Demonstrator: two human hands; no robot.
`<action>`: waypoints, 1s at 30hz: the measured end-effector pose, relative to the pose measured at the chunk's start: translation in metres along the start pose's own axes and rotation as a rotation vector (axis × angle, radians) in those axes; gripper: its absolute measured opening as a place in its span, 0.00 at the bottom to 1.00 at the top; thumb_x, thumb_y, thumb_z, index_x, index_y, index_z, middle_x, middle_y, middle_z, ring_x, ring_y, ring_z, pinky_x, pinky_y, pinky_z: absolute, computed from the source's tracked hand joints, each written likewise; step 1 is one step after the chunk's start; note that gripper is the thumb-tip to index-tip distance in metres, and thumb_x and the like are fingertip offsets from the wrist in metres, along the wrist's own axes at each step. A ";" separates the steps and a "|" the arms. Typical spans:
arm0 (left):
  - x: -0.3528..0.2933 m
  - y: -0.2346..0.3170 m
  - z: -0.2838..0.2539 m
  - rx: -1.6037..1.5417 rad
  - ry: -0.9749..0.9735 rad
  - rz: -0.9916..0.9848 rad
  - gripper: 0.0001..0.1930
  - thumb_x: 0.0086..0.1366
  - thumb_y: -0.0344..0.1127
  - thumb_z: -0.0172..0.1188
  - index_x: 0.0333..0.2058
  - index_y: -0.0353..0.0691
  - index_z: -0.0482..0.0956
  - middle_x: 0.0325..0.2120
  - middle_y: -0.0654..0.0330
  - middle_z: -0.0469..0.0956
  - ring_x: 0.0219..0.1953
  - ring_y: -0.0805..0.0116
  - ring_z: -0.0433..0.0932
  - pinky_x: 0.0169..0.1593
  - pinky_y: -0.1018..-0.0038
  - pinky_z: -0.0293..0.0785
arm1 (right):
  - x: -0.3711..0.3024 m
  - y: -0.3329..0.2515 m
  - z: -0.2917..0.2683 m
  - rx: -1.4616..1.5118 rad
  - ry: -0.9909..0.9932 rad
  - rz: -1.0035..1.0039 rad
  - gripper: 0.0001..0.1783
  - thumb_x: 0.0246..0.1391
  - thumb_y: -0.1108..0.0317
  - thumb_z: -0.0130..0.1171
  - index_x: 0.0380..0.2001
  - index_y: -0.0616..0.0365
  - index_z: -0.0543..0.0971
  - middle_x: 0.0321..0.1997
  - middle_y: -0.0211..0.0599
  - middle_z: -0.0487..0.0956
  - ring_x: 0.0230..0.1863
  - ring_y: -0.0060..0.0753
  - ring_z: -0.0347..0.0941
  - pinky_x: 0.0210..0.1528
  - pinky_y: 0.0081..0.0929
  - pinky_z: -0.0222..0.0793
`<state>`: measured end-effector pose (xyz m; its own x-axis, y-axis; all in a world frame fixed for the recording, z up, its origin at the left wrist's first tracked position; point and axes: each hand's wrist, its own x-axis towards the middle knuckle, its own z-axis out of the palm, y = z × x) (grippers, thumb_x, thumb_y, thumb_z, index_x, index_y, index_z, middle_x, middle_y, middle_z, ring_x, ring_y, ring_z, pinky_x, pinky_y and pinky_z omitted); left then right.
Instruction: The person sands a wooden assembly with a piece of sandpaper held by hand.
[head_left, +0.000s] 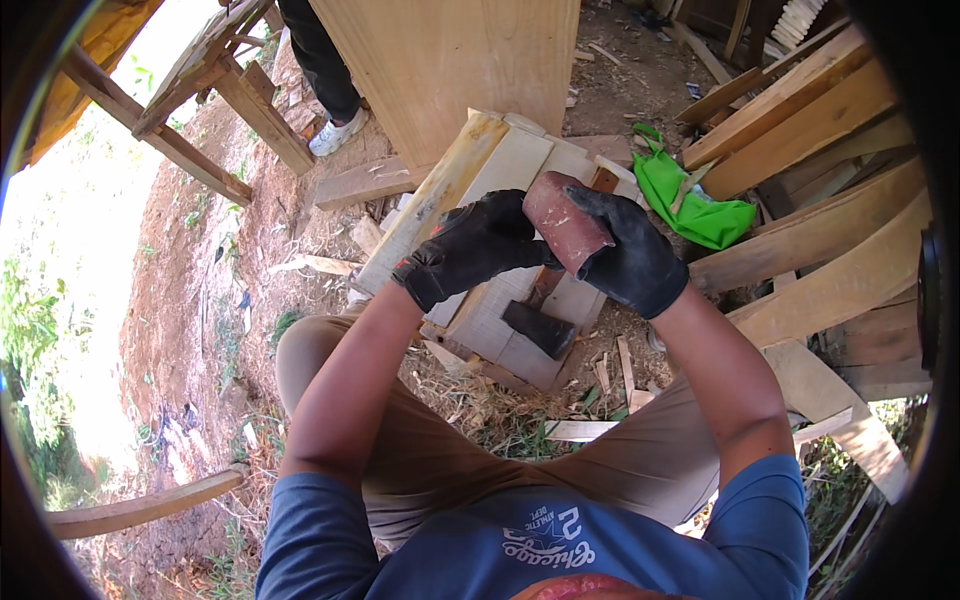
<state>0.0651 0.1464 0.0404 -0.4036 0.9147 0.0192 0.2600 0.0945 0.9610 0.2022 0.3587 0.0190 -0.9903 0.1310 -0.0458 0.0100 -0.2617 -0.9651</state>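
Note:
Both gloved hands are raised over a stack of pale boards (515, 160). A curved, reddish-brown sheet of sandpaper (565, 222) with pale scuffs is between them. My right hand (632, 252), in a black glove, grips its right side, thumb over the top. The black-gloved left hand (478, 245) is closed at the sheet's left edge; its fingertips are partly hidden. Below the hands, a hatchet (540, 328) lies on the boards, its dark metal head toward me. Its reddish handle runs up beneath the hands and is mostly covered.
A wide wooden panel (450, 70) stands beyond the boards. On the right are a bright green bag (690, 200) and several long planks (800, 240). Another person's leg and white shoe (340, 132) show at far left, beside a rough timber frame (250, 110). Wood scraps litter the ground.

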 end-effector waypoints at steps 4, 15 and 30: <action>-0.003 0.008 -0.013 0.064 -0.042 0.046 0.27 0.66 0.40 0.74 0.60 0.36 0.78 0.47 0.57 0.85 0.51 0.68 0.81 0.60 0.68 0.77 | -0.007 -0.041 0.039 -0.015 -0.044 0.023 0.25 0.66 0.75 0.65 0.65 0.61 0.75 0.57 0.37 0.82 0.52 0.29 0.81 0.54 0.30 0.82; -0.006 0.016 -0.014 0.073 -0.021 -0.070 0.31 0.66 0.37 0.74 0.65 0.38 0.75 0.54 0.57 0.84 0.57 0.68 0.80 0.63 0.67 0.76 | -0.009 -0.040 0.026 0.635 0.082 0.211 0.22 0.73 0.53 0.52 0.60 0.55 0.78 0.55 0.40 0.84 0.52 0.43 0.84 0.49 0.49 0.84; -0.023 -0.046 -0.148 0.409 0.612 -0.186 0.16 0.74 0.37 0.63 0.56 0.38 0.85 0.51 0.56 0.87 0.50 0.68 0.87 0.55 0.70 0.81 | 0.054 0.012 -0.020 -1.267 -0.097 -0.697 0.16 0.66 0.65 0.57 0.53 0.60 0.82 0.43 0.45 0.87 0.40 0.44 0.85 0.40 0.45 0.81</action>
<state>-0.0671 0.0627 0.0361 -0.8562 0.4996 0.1314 0.3966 0.4728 0.7868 0.1522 0.3818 -0.0007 -0.8495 -0.2016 0.4876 -0.4066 0.8390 -0.3615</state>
